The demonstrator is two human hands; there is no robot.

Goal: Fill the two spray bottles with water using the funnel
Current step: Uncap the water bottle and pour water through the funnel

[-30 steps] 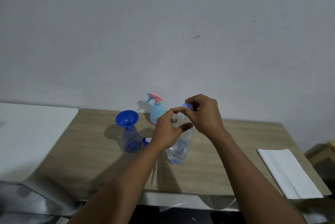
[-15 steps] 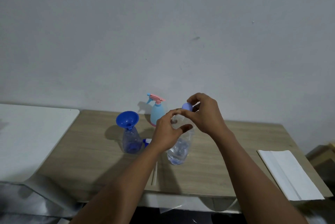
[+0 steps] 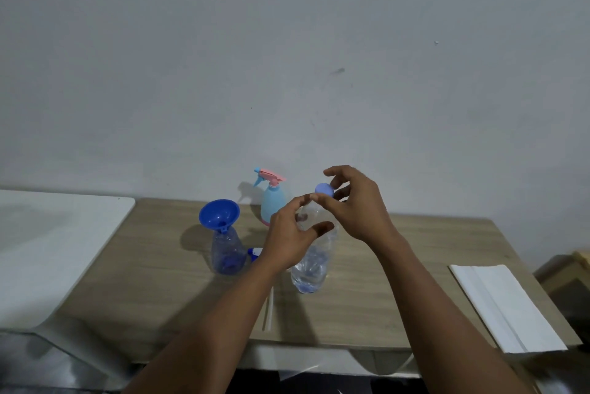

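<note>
A clear water bottle (image 3: 311,269) stands mid-table, and my left hand (image 3: 292,235) grips its upper part. Just above the bottle's neck, my right hand (image 3: 354,205) pinches its small blue cap (image 3: 324,189) between thumb and fingertips. To the left stands a clear blue spray bottle (image 3: 226,253) with a blue funnel (image 3: 219,213) seated in its neck. Its blue-and-white spray head (image 3: 254,253) lies on the table beside it, mostly hidden by my left wrist. A light-blue spray bottle (image 3: 272,203) with a pink trigger top stands at the back near the wall.
The wooden table (image 3: 399,282) runs up to a grey wall. A folded white cloth (image 3: 501,307) lies at the table's right front. A white surface (image 3: 48,247) adjoins the table on the left. A thin white tube (image 3: 269,307) lies near the front edge.
My right hand has lifted the blue cap slightly up off the water bottle's neck, with its fingers spreading. My left hand keeps its hold on the bottle.
</note>
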